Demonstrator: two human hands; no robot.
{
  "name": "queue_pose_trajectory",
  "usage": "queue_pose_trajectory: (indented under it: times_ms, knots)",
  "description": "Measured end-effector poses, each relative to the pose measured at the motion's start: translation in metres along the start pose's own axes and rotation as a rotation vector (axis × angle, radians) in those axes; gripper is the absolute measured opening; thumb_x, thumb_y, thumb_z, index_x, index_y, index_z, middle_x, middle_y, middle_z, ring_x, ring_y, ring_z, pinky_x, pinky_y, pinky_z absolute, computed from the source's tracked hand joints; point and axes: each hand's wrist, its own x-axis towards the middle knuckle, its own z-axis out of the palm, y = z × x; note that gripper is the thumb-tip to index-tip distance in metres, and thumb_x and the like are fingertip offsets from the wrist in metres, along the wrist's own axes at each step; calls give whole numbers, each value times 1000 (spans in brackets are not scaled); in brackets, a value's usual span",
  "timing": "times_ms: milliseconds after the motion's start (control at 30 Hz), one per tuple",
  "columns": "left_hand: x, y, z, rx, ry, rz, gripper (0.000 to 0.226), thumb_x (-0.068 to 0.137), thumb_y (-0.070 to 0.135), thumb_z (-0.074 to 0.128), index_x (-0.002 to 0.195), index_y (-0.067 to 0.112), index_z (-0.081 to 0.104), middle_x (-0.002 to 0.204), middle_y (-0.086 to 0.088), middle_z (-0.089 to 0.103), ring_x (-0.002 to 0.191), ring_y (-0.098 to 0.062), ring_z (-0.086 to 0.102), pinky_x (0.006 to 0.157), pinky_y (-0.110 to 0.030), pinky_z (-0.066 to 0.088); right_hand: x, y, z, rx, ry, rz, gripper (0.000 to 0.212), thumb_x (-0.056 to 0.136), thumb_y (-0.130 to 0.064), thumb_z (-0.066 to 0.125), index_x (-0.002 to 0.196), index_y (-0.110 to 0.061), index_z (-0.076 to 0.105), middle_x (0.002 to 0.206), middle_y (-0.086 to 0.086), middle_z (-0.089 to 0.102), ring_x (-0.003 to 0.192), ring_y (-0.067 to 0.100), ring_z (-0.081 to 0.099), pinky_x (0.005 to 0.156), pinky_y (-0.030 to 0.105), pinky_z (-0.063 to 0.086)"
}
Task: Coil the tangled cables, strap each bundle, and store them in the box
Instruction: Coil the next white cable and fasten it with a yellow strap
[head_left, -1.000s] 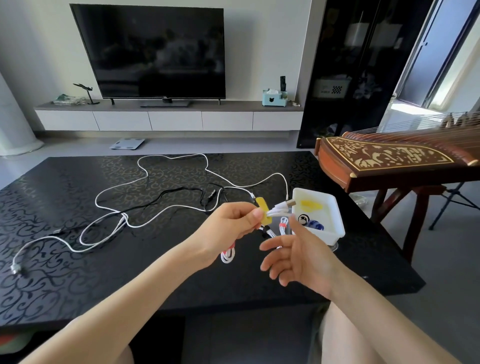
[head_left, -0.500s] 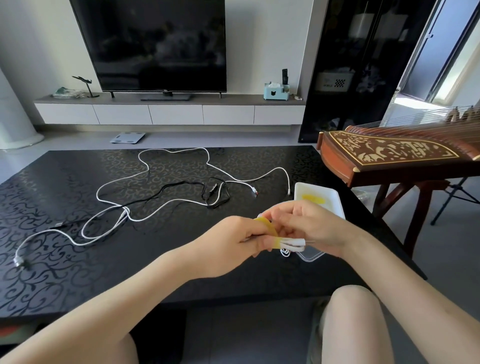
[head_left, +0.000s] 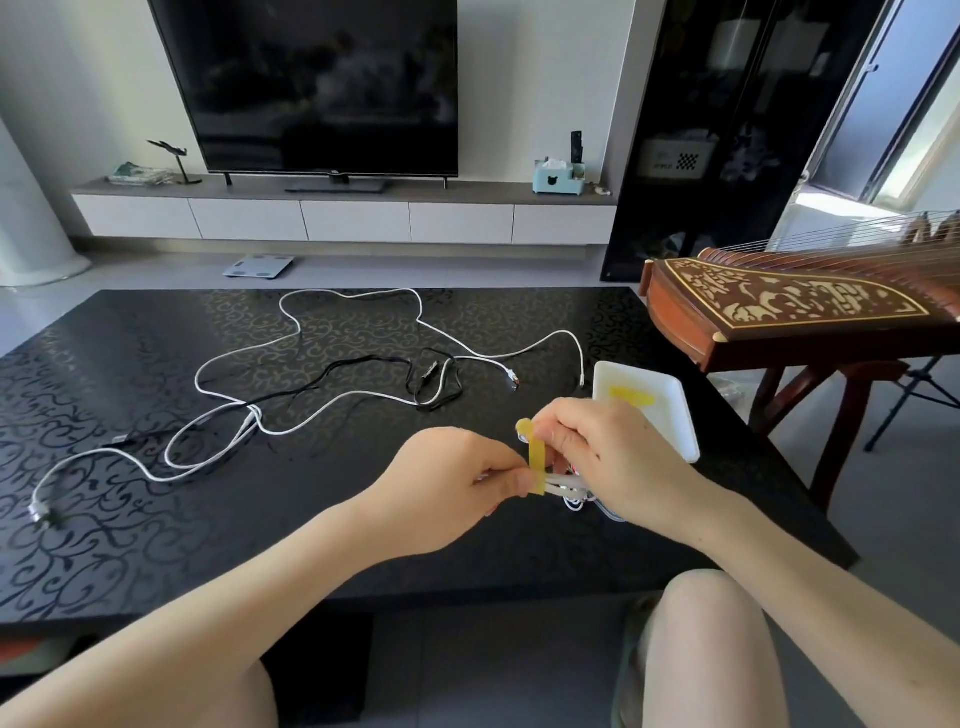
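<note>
Two bare hands meet just in front of one white box (head_left: 684, 415), which sits on a black patterned table (head_left: 156, 519) close to its right edge. The left hand (head_left: 452, 488) has its fingers curled, pinching one small bundle (head_left: 569, 487) of coiled white cable between thumb and fingers, along with the lower end of a yellow strap (head_left: 535, 457). The right hand (head_left: 610, 457), fingers also curled, pinches the strap's upper end, so the strap stands upright between the two hands. The bundle is held in the air in front of the box, above the table's near right part.

A second strap (head_left: 631, 397), also yellow, lies flat inside the box.

Left of the box, loose white cables (head_left: 332, 402) sprawl in wide loops, tangled with one black cable (head_left: 363, 364). They look like two white ones, but I cannot tell for sure. Two plug ends lie just left of the box. Patterned tabletop shows between this tangle and the near edge.

Right of the box, past the table's edge, one wooden stringed instrument (head_left: 800, 306) stands on legs.
</note>
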Motion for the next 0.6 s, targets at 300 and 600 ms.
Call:
queue_pose_trajectory:
  times_ms: [300,600]
  knots:
    - [-6,-5,24,6,117,92,23,95,33,52,95,20,71,74,5,66,74,-14,52,70,-21,38,-3,-2,-6,138,-63,147,31,89,-52,42,97,-28,60,82,-11,70,79,1,66,76,26,54]
    - [-6,-9,15,42,120,89,23,95,30,53,95,17,71,61,18,49,70,-11,45,66,-13,35,-12,7,-4,-149,-34,102,12,89,-28,62,81,-22,69,69,-12,67,69,1,61,66,24,50]
